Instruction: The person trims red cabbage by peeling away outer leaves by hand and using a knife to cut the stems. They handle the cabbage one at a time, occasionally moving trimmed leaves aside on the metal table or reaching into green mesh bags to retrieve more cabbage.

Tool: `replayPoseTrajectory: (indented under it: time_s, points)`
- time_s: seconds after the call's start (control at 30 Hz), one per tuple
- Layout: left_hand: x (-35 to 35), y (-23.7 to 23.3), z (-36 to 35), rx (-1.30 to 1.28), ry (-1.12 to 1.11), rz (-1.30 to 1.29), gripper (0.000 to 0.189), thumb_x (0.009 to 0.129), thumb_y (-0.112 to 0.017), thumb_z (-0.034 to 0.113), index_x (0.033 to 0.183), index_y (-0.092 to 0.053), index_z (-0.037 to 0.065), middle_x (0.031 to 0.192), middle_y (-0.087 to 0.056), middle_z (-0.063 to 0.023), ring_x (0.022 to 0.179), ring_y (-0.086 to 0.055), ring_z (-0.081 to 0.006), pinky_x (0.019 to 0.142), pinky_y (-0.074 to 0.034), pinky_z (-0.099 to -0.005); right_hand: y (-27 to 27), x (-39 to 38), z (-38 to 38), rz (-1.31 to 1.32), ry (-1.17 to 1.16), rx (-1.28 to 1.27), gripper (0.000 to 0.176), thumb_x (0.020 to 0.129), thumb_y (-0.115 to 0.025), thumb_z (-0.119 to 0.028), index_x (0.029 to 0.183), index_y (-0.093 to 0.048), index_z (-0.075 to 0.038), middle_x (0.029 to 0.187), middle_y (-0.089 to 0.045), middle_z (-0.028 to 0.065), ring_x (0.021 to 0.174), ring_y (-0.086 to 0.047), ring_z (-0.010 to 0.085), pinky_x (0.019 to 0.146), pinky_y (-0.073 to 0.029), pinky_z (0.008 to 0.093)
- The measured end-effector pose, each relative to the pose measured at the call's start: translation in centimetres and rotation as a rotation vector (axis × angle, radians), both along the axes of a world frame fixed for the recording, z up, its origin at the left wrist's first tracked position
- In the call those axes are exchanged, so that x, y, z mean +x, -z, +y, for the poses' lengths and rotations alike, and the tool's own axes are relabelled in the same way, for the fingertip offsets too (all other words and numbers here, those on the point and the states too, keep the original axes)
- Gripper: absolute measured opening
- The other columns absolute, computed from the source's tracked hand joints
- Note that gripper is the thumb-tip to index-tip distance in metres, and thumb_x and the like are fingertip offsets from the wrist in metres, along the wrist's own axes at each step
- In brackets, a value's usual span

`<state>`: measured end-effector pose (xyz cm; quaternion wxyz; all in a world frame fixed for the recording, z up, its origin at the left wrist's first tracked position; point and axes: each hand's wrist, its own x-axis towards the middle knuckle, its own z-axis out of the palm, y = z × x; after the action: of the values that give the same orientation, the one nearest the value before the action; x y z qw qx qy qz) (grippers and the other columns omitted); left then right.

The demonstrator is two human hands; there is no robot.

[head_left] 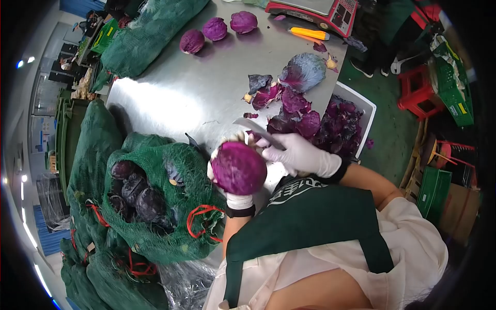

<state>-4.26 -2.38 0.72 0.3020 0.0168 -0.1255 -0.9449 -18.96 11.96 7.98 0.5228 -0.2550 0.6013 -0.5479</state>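
Observation:
My left hand, in a white glove, is wrapped round a peeled purple cabbage from beneath and its left side. Close to the cabbage's upper right, my right hand, also gloved, grips a knife with its blade pointing up and left. The palm hides most of the knife's handle. Beyond the knife, a heap of cut purple leaves lies on the metal table, and a large bluish outer leaf rests behind the heap.
Three cabbages sit near the far edge, left of a red scale and a yellow cutter. A white bin holds trimmings at right. An opened green net sack of cabbages stands at left.

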Motion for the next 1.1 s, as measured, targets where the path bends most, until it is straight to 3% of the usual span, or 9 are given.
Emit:
replayPoseTrajectory:
  time_s: [0.07,0.23,0.3,0.37,0.53,0.7,0.83,0.9,1.1]
  points:
    - [-0.2,-2.1,-0.5,-0.158,-0.049,-0.357,0.061,0.101,-0.038,0.050,0.144,-0.044,0.008,0.144,-0.050,-0.0151,0.138,-0.043,-0.0314,0.114,-0.036,-0.0535,0.8,0.8,-0.2,-0.162,-0.009,0.025,0.053,0.088,-0.075,-0.038,0.123,-0.063,-0.001,0.079,-0.063,0.0038,0.071,-0.062,0.0107,0.068,-0.052,0.0287]
    - [2.2,-2.7,-1.4,-0.379,0.056,-0.501,0.075,0.095,-0.051,0.063,0.145,-0.041,0.008,0.147,-0.045,-0.0169,0.134,-0.045,-0.0342,0.114,-0.035,-0.0534,3.0,1.2,-1.3,0.821,0.312,-0.508,0.043,0.086,-0.077,-0.027,0.122,-0.066,-0.006,0.080,-0.065,0.0067,0.068,-0.061,0.0090,0.064,-0.053,0.0291]
    - [2.8,-1.3,-1.0,-0.277,-0.042,-0.685,0.077,0.091,-0.056,0.064,0.144,-0.042,0.009,0.145,-0.046,-0.0163,0.135,-0.045,-0.0340,0.114,-0.035,-0.0545,2.5,0.5,-0.7,0.782,0.220,-0.431,0.036,0.090,-0.071,-0.019,0.124,-0.065,-0.007,0.085,-0.070,0.0067,0.065,-0.060,0.0079,0.061,-0.053,0.0270]
    - [3.0,-1.0,-0.6,0.049,0.007,-0.505,0.090,0.082,-0.061,0.072,0.145,-0.040,0.011,0.147,-0.042,-0.0183,0.135,-0.042,-0.0393,0.109,-0.036,-0.0653,0.7,-0.8,-0.1,-0.074,0.120,-0.146,0.031,0.093,-0.065,-0.015,0.122,-0.065,-0.004,0.090,-0.072,0.0051,0.061,-0.058,0.0063,0.057,-0.050,0.0233]
    - [3.1,0.8,-0.7,0.366,0.314,0.171,0.111,0.073,-0.050,0.089,0.146,-0.038,0.007,0.148,-0.039,-0.0242,0.135,-0.040,-0.0465,0.094,-0.043,-0.0750,2.5,-0.3,1.4,-0.117,0.101,-0.121,0.020,0.092,-0.063,-0.006,0.110,-0.056,-0.002,0.086,-0.068,0.0054,0.062,-0.056,0.0051,0.058,-0.049,0.0214]
    - [3.4,1.1,-0.3,0.231,0.222,0.091,0.115,0.070,-0.053,0.090,0.148,-0.037,0.007,0.148,-0.038,-0.0264,0.131,-0.043,-0.0508,0.090,-0.044,-0.0754,2.3,0.9,3.2,-0.249,-0.082,0.013,0.020,0.093,-0.065,-0.009,0.110,-0.057,-0.002,0.088,-0.066,0.0062,0.074,-0.061,0.0073,0.065,-0.051,0.0246]
    - [4.8,1.1,-0.6,-0.076,0.233,-0.086,0.115,0.069,-0.066,0.081,0.148,-0.035,0.002,0.141,-0.049,-0.0241,0.127,-0.049,-0.0470,0.106,-0.044,-0.0591,1.1,1.2,2.1,0.362,0.065,-0.233,0.025,0.088,-0.072,-0.016,0.109,-0.061,-0.005,0.085,-0.065,0.0061,0.072,-0.066,0.0153,0.066,-0.053,0.0307]
    - [6.0,0.2,-0.2,-0.312,0.123,-0.513,0.111,0.070,-0.076,0.069,0.147,-0.036,0.000,0.140,-0.052,-0.0212,0.127,-0.053,-0.0376,0.108,-0.045,-0.0531,-1.0,1.2,1.0,0.639,0.019,-0.366,0.033,0.086,-0.076,-0.015,0.113,-0.061,-0.005,0.083,-0.062,0.0040,0.071,-0.064,0.0122,0.062,-0.053,0.0277]
    - [6.4,-1.6,0.3,-0.363,0.215,-0.562,0.101,0.072,-0.083,0.052,0.144,-0.039,-0.004,0.139,-0.053,-0.0192,0.127,-0.054,-0.0306,0.112,-0.041,-0.0448,-2.0,0.9,0.3,1.068,-0.223,-0.407,0.041,0.082,-0.076,-0.030,0.112,-0.061,-0.005,0.081,-0.061,0.0073,0.064,-0.065,0.0238,0.056,-0.052,0.0354]
